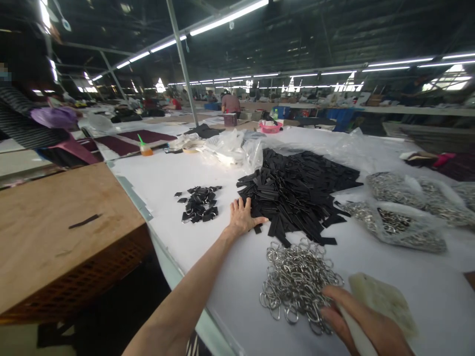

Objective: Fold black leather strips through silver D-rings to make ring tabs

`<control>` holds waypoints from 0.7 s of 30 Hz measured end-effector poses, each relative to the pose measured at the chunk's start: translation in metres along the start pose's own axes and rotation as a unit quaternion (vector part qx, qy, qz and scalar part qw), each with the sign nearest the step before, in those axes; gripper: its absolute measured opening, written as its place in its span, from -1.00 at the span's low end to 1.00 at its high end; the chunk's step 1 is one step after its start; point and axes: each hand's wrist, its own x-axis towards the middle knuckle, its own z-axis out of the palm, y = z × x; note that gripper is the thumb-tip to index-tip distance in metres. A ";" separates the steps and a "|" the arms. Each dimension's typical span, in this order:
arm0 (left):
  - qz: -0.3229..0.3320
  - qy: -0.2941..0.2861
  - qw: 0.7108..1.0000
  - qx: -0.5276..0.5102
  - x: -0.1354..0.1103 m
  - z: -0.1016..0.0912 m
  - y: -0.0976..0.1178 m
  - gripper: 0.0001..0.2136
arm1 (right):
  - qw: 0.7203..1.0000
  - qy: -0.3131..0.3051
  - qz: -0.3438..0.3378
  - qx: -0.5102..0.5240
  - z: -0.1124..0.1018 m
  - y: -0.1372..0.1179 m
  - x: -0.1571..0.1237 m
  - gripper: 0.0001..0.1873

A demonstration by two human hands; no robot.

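My left hand lies with spread fingers on the white table, at the left edge of a heap of black fabric strips. Nothing shows in its grip. Left of it is a small pile of short black strips folded through metal rings. My right hand, blurred, is curled around a smooth white handle-like piece, whose kind I cannot make out. Its fingertips are at the right edge of a pile of silver D-rings. Just behind that hand lies a flat, pale greenish slab.
Clear plastic bags of metal rings sit at the right. Crumpled plastic lies behind the strips. A wooden board on an orange crate adjoins the table's left edge. A person in striped sleeves is at far left.
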 end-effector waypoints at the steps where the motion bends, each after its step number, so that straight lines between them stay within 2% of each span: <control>1: 0.012 0.002 1.000 -0.004 0.001 0.002 0.003 -0.06 | 1.000 -0.010 0.029 0.006 -0.003 -0.004 0.002 -0.72; 3: 0.035 0.006 0.999 -0.019 -0.001 0.009 0.012 -0.12 | 0.996 -0.013 0.084 0.017 -0.010 -0.011 0.006 -0.73; 5: 0.048 0.012 0.998 -0.043 -0.007 0.016 0.025 -0.18 | 0.994 -0.011 0.110 0.023 -0.014 -0.017 0.009 -0.73; 10: 0.041 0.034 0.991 -0.125 -0.018 0.021 0.051 -0.43 | 0.995 -0.005 0.088 0.044 -0.016 -0.018 0.009 -0.74; 13: 0.049 0.037 0.982 -0.180 -0.019 0.012 0.049 -0.59 | 0.996 -0.022 0.073 0.048 -0.018 -0.016 0.007 -0.71; 16: 0.060 0.046 0.974 -0.213 -0.032 -0.002 0.040 -0.66 | 0.998 -0.015 0.045 0.034 -0.024 -0.017 0.010 -0.66; 19: 0.068 0.052 0.972 -0.217 -0.064 -0.017 0.032 -0.71 | 1.000 0.001 0.026 0.017 -0.032 -0.022 0.013 -0.65; 21: 0.089 0.021 0.971 -0.222 -0.094 -0.024 0.029 -0.79 | 0.999 0.015 0.048 0.015 -0.035 -0.025 0.014 -0.69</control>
